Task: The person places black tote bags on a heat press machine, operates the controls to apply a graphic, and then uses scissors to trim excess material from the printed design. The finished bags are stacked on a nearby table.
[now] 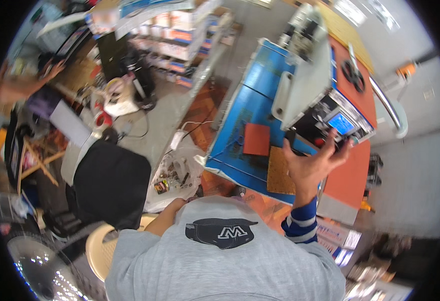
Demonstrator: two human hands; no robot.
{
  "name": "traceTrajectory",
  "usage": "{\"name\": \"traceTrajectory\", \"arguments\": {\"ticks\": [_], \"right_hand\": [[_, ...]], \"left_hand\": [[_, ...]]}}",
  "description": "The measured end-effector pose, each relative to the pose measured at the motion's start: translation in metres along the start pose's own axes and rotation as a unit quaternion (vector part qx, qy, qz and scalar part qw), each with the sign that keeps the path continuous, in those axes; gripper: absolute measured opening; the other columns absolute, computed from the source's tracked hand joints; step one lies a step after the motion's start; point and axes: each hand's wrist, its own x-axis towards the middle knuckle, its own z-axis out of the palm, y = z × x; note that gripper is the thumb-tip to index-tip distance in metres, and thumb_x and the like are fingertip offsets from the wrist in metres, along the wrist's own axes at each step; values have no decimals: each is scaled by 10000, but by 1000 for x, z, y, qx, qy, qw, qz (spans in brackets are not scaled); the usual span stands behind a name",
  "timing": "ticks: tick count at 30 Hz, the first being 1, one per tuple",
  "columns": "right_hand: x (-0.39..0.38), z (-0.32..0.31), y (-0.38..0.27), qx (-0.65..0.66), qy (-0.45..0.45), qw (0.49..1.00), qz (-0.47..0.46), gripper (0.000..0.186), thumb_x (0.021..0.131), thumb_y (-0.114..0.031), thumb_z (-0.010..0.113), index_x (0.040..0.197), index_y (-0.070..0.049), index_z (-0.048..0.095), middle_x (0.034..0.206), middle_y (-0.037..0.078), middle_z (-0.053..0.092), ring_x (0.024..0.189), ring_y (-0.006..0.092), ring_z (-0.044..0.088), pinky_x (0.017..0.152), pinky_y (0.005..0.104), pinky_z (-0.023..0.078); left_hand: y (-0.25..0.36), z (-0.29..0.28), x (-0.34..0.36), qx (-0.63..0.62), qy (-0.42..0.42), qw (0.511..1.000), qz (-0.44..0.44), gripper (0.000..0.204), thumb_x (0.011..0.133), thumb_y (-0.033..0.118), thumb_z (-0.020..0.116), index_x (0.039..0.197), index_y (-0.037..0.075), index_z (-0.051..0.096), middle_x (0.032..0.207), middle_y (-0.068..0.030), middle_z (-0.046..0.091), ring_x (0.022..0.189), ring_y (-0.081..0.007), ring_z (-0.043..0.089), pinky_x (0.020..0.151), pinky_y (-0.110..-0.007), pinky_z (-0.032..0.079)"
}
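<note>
Black and boxy, the control panel [307, 123] sits just beyond the right hand [307, 173], set in the end of an orange-and-grey machine [349, 103]. That hand is spread, thumb apart from the fingers, with its fingertips over or against the panel near a red button [320, 142]. The machine looks heavy and rigid, unlikely to shift under a light push; the button and blue screen [340, 123] probably want only a fingertip, the screen being the more fragile. For a firm grip, the smooth metal bar [386, 104], beyond the hand to its right, seems best, though it may be slippery. Left of the hand, on the blue tabletop [260, 83], lie a thin brown board [279, 175] just beside the thumb side and a brick-red square [256, 139] farther off; both look light and fairly stiff.

Fingers cover part of the panel, so actual contact is unclear, and the screen's content is blurred. Well apart, the left hand [178, 203] is largely hidden behind the shirt [220, 271]; I cannot tell its state.
</note>
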Motion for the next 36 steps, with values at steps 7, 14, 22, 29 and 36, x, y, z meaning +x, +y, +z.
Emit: {"name": "traceTrajectory", "arguments": {"ticks": [7, 14, 22, 29, 36], "right_hand": [[-5, 11, 1, -51, 111, 988, -98, 1044, 609, -560, 894, 1462, -94, 515, 1478, 353, 334, 1388, 545, 336, 1077, 666, 368], [-5, 10, 6, -46, 143, 985, -80, 999, 644, -663, 851, 1427, -119, 555, 1551, 305, 292, 1405, 540, 337, 1049, 698, 383], [-24, -39, 46, 316, 72, 937, -131, 330, 943, -200, 667, 1218, -26, 615, 1533, 263, 320, 1433, 505, 289, 1127, 645, 269], [-18, -16, 47, 182, -43, 953, -237, 300, 797, -176, 721, 1065, -51, 671, 958, 109, 656, 878, 306, 621, 713, 429, 444], [-17, -21, 61, 216, -19, 925, -312, 402, 806, -185, 705, 1174, -33, 646, 989, 115, 623, 897, 308, 598, 754, 429, 432]], "left_hand": [[-70, -22, -34, 381, -22, 922, 66, 441, 953, 403, 486, 1045, 85, 777, 1119, -200, 722, 992, -406, 688, 887, -463, 541], [-30, 12, -109, 188, 31, 981, -34, 500, 983, 467, 478, 1175, 87, 740, 1174, -193, 710, 1103, -368, 661, 923, -452, 521], [6, 115, -116, -4, 16, 996, -88, 532, 994, 501, 487, 1277, 95, 683, 1295, -171, 654, 1202, -319, 601, 996, -434, 473], [34, 126, -104, -16, -47, 996, -78, 578, 1003, 531, 495, 1366, 102, 633, 1400, -151, 604, 1289, -276, 547, 1059, -419, 432], [61, 169, -87, -223, -58, 973, -8, 635, 999, 554, 516, 1439, 99, 572, 1487, -145, 534, 1348, -265, 487, 1105, -411, 386]]}}
